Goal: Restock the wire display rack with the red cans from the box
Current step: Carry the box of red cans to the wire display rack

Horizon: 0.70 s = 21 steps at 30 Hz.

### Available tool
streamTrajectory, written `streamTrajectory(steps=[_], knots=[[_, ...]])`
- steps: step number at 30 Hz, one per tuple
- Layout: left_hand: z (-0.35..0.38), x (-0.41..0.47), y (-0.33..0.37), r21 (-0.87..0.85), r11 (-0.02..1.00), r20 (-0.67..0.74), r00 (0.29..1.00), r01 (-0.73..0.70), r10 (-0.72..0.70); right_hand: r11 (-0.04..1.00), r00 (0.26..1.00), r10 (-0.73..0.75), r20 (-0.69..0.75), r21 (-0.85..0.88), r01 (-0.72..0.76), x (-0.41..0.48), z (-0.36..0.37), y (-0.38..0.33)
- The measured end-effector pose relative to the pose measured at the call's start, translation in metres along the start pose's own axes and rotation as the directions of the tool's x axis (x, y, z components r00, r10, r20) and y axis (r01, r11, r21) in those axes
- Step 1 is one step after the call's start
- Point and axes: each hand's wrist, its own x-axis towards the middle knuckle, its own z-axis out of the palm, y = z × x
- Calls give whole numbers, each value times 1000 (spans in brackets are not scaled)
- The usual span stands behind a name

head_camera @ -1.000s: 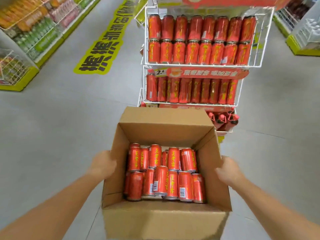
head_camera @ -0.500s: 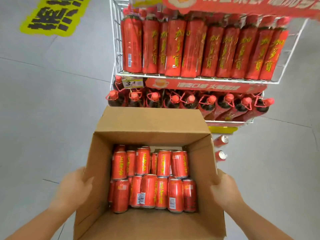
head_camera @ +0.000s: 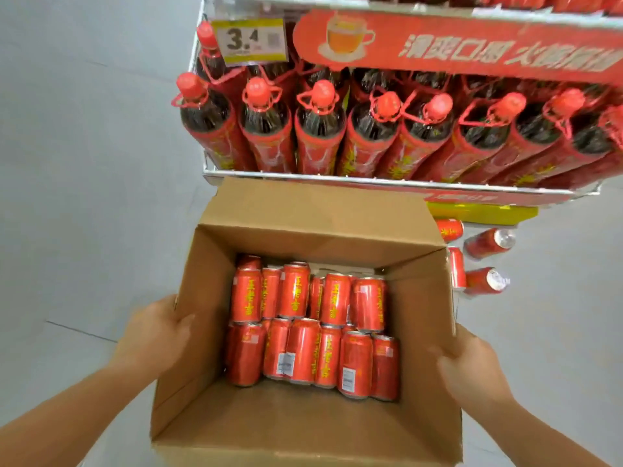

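Far side, the wire display rack (head_camera: 387, 178) looms, its low shelf packed with bottles (head_camera: 317, 129). Near it sits the box (head_camera: 256, 429), flaps open, red cans (head_camera: 313, 325) lying in two rows inside. Left hand (head_camera: 153, 335) wraps its left wall, right hand (head_camera: 467, 365) presses flat on the right wall. Box being positioned, I'd say; next, let go and reach in for a can.
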Motion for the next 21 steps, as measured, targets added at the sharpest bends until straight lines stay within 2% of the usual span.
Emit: streamTrajectory(steps=[5, 11, 17, 21], knots=[[10, 21, 2, 22, 999, -12, 999, -36, 36, 1000, 1000, -7, -15, -29, 7, 18, 4, 2], [15, 27, 3, 15, 1000, -18, 1000, 4, -4, 999, 1000, 0, -8, -52, 0, 28, 5, -4], [15, 26, 6, 13, 1000, -6, 1000, 15, -15, 988, 998, 40, 50, -151, -32, 31, 5, -15], [10, 20, 17, 100, 995, -7, 1000, 19, -19, 968, 992, 79, 93, -245, -54, 23, -6, -28]])
